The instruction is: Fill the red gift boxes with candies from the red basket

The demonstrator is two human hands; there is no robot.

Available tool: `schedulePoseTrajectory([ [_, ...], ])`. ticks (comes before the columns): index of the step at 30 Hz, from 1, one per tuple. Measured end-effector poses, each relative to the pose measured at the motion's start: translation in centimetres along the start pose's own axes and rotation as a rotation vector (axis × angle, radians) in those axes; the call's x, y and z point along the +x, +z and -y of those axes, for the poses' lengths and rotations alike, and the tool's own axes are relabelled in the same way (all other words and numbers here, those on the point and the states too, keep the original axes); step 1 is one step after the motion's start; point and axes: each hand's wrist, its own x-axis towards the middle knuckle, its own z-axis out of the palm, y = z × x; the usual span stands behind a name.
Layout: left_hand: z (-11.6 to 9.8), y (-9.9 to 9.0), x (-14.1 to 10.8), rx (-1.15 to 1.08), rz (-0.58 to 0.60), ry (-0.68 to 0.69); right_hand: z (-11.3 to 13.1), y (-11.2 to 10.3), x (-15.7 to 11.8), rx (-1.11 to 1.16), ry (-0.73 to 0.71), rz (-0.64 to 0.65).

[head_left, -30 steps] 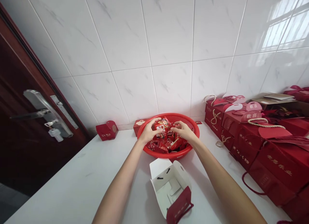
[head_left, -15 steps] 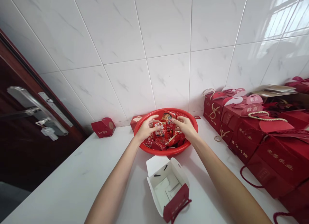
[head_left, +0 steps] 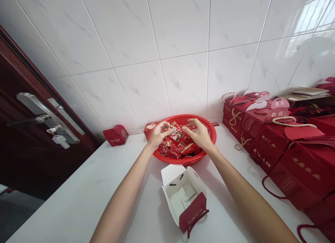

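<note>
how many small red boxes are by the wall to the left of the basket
2: one red box near the brown door, and another red box partly hidden behind the red plastic basket, which may hide more.

Taking the basket (head_left: pixel 188 160) as clock centre, we note these obstacles: wall (head_left: pixel 184 82) at 12, boxes (head_left: pixel 298 166) at 3 to 4, open box (head_left: pixel 193 213) at 6, small box (head_left: pixel 116 135) at 9. Free table (head_left: pixel 102 176) gives us passage between 8 and 9, outside the left arm (head_left: pixel 130 183). A narrower lane lies at 5, inside the right arm (head_left: pixel 237 182).
</note>
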Motion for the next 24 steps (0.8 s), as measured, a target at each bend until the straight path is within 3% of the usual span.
schedulePoseTrajectory([
  [2, -0.1, 0.0, 0.0, 0.026, 0.057, -0.006, -0.2, 0.2, -0.1, 0.043, -0.003, 0.222],
  [4, 0.0, -0.2, 0.2, 0.090, 0.054, -0.031, -0.5, 0.3, 0.0, 0.069, 0.001, 0.308],
  [9, 1.8, -1.3, 1.7, 0.494, -0.119, -0.205, -0.8, 0.2, 0.2, 0.178, 0.089, 0.081],
  [15, 4.1, -2.4, 3.3, 0.811, 0.050, -0.472, 0.5, -0.1, 0.3, 0.447, 0.384, 0.000],
  [20, 4.0, -2.5, 4.0, 0.840, 0.162, -0.553, 1.2, -0.4, 0.3, 0.525, 0.475, -0.048],
  [24, 3.3, -2.2, 4.1, 0.669, 0.139, -0.462, 1.3, -0.5, 0.3, 0.553, 0.490, -0.056],
])
